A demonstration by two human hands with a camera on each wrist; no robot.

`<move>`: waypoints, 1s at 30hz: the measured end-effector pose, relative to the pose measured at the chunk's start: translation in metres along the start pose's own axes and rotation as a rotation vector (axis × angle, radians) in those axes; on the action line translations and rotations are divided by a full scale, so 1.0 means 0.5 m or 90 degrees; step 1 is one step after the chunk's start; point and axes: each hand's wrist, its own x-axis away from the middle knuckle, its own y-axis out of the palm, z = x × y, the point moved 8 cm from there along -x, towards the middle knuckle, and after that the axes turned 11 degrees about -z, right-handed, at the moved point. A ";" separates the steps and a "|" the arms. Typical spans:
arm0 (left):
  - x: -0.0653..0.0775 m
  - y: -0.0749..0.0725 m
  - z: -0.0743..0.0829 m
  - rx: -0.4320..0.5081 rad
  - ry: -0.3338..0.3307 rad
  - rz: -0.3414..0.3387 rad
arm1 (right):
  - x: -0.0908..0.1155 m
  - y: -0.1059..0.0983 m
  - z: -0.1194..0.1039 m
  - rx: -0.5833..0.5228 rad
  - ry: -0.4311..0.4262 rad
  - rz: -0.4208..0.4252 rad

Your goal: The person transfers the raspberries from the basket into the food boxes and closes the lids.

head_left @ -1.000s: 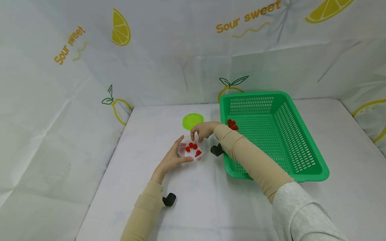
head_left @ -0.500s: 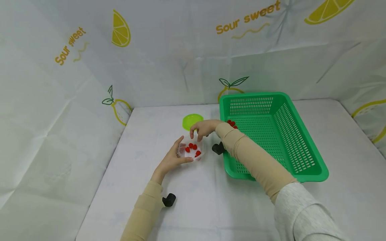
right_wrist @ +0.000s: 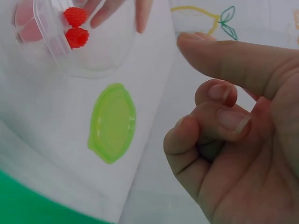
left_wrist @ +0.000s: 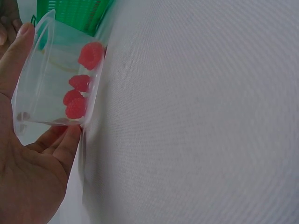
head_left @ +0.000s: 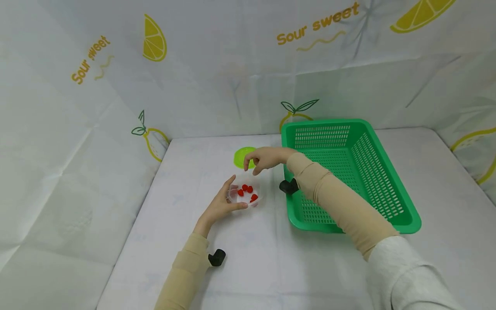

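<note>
My left hand [head_left: 220,206] holds a clear plastic container [left_wrist: 51,56], thumb on one side and fingers on the other. Several red raspberries [left_wrist: 76,107] lie on its bottom, and it stands upright on the white cloth. My right hand [head_left: 269,157] is raised just beyond the container, between it and the green basket. In the right wrist view its fingers [right_wrist: 180,140] are loosely curled, the thumb stands apart from them, and nothing is between them. Behind the container lies a lime-green lid [right_wrist: 112,123], which the right hand partly covers in the head view.
A large green plastic basket [head_left: 395,189] with slotted sides stands to the right, the right forearm reaching across it. White cloth [head_left: 248,258] covers the table. A lemon-printed white sheet [head_left: 217,77] hangs behind and at the left.
My right hand has risen away from over the container, toward the lid and slightly right. Its wrist now hides the red raspberries in the basket. The left hand stays on the container.
</note>
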 end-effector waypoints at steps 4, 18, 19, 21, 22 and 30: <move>0.001 -0.001 -0.001 0.001 -0.009 0.002 | 0.029 -0.013 -0.008 -0.030 -0.048 0.016; 0.000 0.000 0.007 0.000 0.002 0.005 | 0.135 -0.057 0.062 -0.174 -0.093 0.114; 0.000 0.000 0.008 -0.003 0.003 0.005 | 0.142 -0.059 0.070 -0.190 -0.093 0.120; 0.000 -0.001 0.008 -0.006 0.004 0.004 | 0.153 -0.061 0.087 -0.223 -0.101 0.128; -0.001 -0.002 0.007 -0.007 0.003 0.004 | 0.158 -0.061 0.097 -0.239 -0.104 0.133; 0.002 0.000 0.010 -0.002 -0.002 -0.005 | 0.185 -0.049 0.185 -0.314 -0.113 0.174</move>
